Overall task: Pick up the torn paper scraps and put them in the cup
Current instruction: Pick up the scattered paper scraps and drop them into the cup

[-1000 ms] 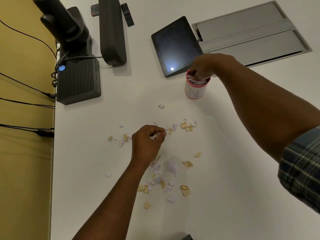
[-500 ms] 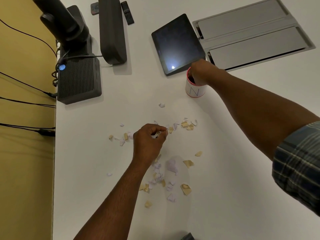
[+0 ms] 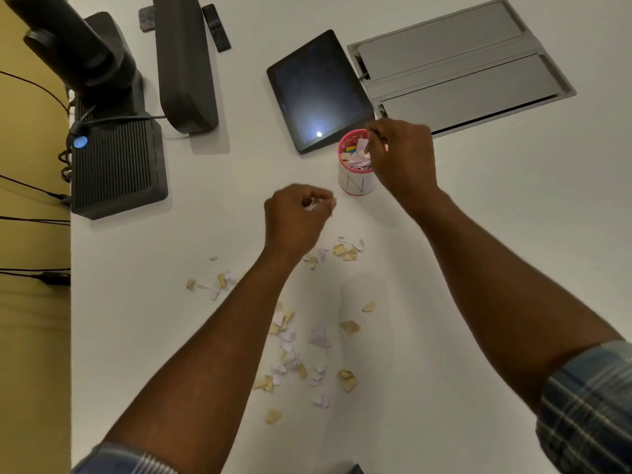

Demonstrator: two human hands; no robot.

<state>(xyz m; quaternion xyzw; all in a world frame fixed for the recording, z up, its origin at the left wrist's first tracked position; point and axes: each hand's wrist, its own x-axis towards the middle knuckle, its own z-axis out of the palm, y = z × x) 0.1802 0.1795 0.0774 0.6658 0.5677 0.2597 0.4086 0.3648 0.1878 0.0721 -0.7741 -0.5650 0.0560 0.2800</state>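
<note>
- Small torn paper scraps in tan, white and pale lilac (image 3: 319, 336) are scattered over the flat white table (image 3: 478, 234), mostly in a loose patch between the two forearms.
- A smaller cluster of the scraps is seen nearer the cup, just beyond the left wrist, and another thin group lies off to the left of the left forearm.
- A small white cylindrical cup with a pink rim and a letter N on its side (image 3: 355, 181) stands upright on the table; coloured and white scraps are visible inside it.
- A few white scraps are pinched in the curled fingers of the left hand (image 3: 295, 217), which is held above the table just left of the cup, apart from it.
- The right hand (image 3: 403, 159) is held at the right side of the cup's rim with fingers bent over the opening; whether anything is gripped in it cannot be told.
- A dark square tablet with a blank screen (image 3: 316, 90) lies just behind the cup.
- A grey metal hatch with two long flaps (image 3: 458, 63) is set into the table to the right of the tablet.
- A black ribbed box with a blue light (image 3: 116, 165) sits at the left edge.
</note>
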